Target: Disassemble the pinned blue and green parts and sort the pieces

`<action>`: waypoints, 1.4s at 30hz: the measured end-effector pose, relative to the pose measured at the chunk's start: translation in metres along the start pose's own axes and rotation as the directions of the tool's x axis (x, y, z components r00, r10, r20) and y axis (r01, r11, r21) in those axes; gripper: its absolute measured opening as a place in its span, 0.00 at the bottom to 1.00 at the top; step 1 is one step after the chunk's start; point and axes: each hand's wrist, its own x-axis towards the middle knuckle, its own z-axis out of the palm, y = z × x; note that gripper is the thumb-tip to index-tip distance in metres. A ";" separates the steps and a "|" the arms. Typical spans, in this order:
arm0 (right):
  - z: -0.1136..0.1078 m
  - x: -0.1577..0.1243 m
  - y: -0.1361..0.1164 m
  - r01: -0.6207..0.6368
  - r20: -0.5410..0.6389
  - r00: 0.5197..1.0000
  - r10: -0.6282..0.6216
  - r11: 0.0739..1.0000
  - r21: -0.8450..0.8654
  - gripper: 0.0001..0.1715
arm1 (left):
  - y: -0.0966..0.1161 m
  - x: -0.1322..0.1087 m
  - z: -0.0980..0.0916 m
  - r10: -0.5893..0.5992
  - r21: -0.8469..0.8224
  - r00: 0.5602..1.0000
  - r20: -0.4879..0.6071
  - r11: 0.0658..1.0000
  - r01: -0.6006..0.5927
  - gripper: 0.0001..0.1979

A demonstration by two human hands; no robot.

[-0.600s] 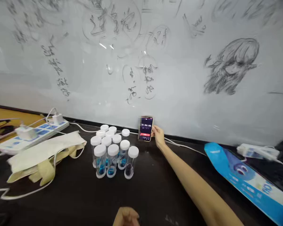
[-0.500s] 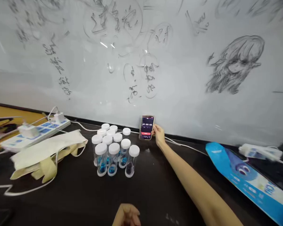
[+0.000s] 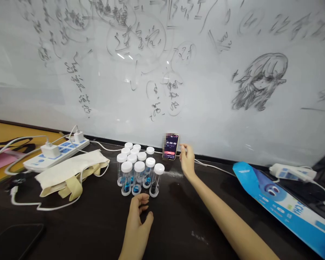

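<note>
Right hand point(image 3: 187, 160): fingers loosely parted, empty; the phone point(image 3: 171, 147) stands propped just left of their tips. Left hand point(image 3: 137, 219): fingers curved, unclosed, empty; lidded tubes point(image 3: 139, 175) stand just beyond.

Twelve white-lidded containers point(image 3: 139, 177) are counted on the worktop point(image 3: 176, 216), several far bodies being hidden behind nearer ones. One left hand point(image 3: 138, 218) and one right hand point(image 3: 187, 160) are recorded. One lit phone point(image 3: 171, 147) is noted at the far side, and one dark flat device point(image 3: 16, 239) at near left. Two power strips point(image 3: 66, 146) are found, one left, one right; two chargers point(image 3: 50, 150) are seated in the left one. One cream bag point(image 3: 70, 164), one blue packet point(image 3: 273, 200) and one whiteboard point(image 3: 206, 108) are listed.
</note>
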 end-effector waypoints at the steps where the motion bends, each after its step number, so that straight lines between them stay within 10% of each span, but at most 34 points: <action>1: -0.003 -0.012 -0.018 0.036 0.052 0.998 -0.035 0.999 -0.025 0.23 | -0.001 0.000 0.001 0.023 0.017 1.000 0.000 1.000 -0.023 0.19; 6: -0.005 -0.055 -0.086 0.369 0.474 0.865 -0.163 0.847 -0.382 0.22 | 0.007 -0.006 0.002 0.104 0.187 0.993 0.049 0.976 -0.111 0.18; 9: -0.012 -0.073 -0.102 0.376 0.504 0.857 -0.107 0.799 -0.468 0.10 | 0.019 -0.010 -0.001 0.176 0.347 0.982 0.074 0.918 -0.191 0.19; 12: -0.028 -0.106 -0.101 0.215 0.434 0.900 -0.046 0.912 -0.350 0.06 | 0.028 -0.011 -0.005 0.357 0.532 0.917 0.181 0.749 -0.396 0.25; 15: -0.042 -0.153 -0.089 -0.089 0.439 0.892 0.111 0.994 -0.070 0.07 | 0.031 -0.018 -0.002 0.504 0.635 0.726 0.468 0.379 -0.673 0.24; 17: -0.046 -0.179 -0.077 -0.328 0.460 0.848 0.263 0.943 0.064 0.13 | 0.031 -0.026 0.002 0.448 0.626 0.623 0.641 0.165 -0.763 0.18; 19: -0.047 -0.194 -0.068 -0.438 0.474 0.810 0.346 0.894 0.096 0.20 | 0.034 -0.035 0.005 0.296 0.650 0.646 0.703 0.099 -0.753 0.17; 25: -0.044 -0.194 -0.068 -0.344 0.464 0.846 0.264 0.934 0.096 0.27 | 0.071 -0.042 -0.005 -0.269 0.726 0.722 0.638 0.523 -0.447 0.09; 29: -0.059 -0.187 -0.076 -0.046 0.515 0.857 -0.011 0.994 0.098 0.28 | 0.085 -0.034 -0.021 -0.342 0.389 0.558 0.756 0.921 0.036 0.12; 33: -0.071 -0.170 -0.085 -0.014 0.391 0.920 0.019 1.000 -0.016 0.20 | 0.086 -0.023 -0.035 -0.341 0.105 0.462 0.819 0.880 0.464 0.20; 36: -0.070 -0.160 -0.088 0.005 0.498 0.861 0.103 0.978 -0.210 0.10 | 0.087 -0.016 -0.040 -0.285 -0.085 0.549 0.785 0.830 0.552 0.22; 40: -0.062 -0.164 -0.084 0.119 0.704 0.701 0.109 0.956 -0.267 0.23 | 0.084 -0.016 -0.036 -0.229 -0.194 0.652 0.723 0.839 0.509 0.20; 42: -0.061 -0.165 -0.087 0.131 0.709 0.699 0.095 0.957 -0.257 0.27 | 0.079 -0.018 -0.033 -0.184 -0.214 0.681 0.709 0.863 0.457 0.19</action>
